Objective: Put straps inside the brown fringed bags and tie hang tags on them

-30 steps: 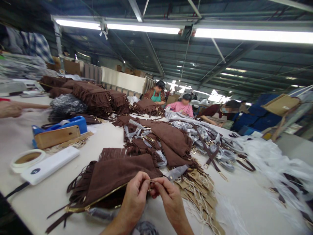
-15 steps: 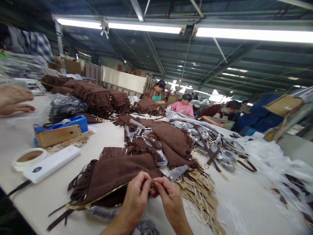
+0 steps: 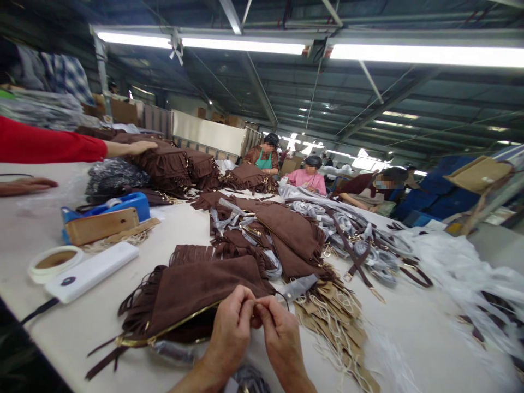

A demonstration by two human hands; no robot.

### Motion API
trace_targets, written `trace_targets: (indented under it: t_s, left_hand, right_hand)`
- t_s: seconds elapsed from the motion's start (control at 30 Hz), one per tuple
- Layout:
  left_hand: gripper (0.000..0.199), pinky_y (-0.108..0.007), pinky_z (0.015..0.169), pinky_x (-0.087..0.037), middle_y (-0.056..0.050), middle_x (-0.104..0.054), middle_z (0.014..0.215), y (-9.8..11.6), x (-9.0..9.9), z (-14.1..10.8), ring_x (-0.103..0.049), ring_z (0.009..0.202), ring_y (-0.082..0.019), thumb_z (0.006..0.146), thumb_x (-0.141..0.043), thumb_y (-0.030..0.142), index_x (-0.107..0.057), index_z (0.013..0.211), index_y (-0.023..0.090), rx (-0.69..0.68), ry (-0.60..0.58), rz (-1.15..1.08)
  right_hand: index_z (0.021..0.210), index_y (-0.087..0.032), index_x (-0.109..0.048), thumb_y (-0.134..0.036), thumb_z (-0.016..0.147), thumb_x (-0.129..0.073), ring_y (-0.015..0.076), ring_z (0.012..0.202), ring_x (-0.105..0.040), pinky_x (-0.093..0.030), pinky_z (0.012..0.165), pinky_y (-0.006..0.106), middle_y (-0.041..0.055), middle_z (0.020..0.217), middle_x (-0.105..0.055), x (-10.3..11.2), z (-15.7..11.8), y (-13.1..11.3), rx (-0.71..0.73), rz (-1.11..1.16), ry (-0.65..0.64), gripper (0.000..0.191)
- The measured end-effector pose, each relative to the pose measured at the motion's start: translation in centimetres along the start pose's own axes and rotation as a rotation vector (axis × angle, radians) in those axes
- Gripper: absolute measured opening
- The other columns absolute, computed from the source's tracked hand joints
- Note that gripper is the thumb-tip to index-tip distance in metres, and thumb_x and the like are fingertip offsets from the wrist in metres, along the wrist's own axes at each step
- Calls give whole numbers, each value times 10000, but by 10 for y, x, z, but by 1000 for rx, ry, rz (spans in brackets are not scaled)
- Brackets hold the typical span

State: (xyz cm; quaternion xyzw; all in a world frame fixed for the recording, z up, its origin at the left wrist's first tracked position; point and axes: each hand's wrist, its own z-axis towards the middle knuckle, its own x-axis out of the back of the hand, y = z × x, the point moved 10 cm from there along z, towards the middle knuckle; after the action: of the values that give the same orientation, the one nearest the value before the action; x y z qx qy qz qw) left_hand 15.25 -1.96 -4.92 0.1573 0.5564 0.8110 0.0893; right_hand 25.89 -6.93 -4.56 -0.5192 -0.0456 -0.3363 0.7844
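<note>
Two hands, the left hand [image 3: 231,322] and the right hand [image 3: 282,338], are held with fingers pinched together by the right end of a brown bag [image 3: 200,286]. What is pinched cannot be told. The bag is laid, zip open, on the near table [image 3: 180,232]. Paper tags [image 3: 327,319] are heaped to its right.

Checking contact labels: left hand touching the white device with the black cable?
Apart: in the head view, the fringed brown bag and some tabletop lie between left hand and white device.
</note>
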Motion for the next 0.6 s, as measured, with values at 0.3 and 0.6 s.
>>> trace_targets:
  t_s: [0.3,0.6]
  left_hand:
    - [202,-262,600,-386,0,-543,669,-1,4,-2,-513,614,-164,906,-391,289,-449,725,222,-25,-1,114]
    - [181,-262,625,-438,-12,-586,684,9,-2,2,-558,640,-168,894,-403,235,-493,738,212,-10,-74,119]
  right_hand:
    - [737,-205,-604,-280,971,-403,125,535,-589,-428,535,204,-10,599,-610,4,0,-20,162,-190,-14,318]
    - [885,-200,-660,-273,976,-393,155,637,-640,-486,594,233,35,737,-686,10,7,-25,146,-252,-15,292]
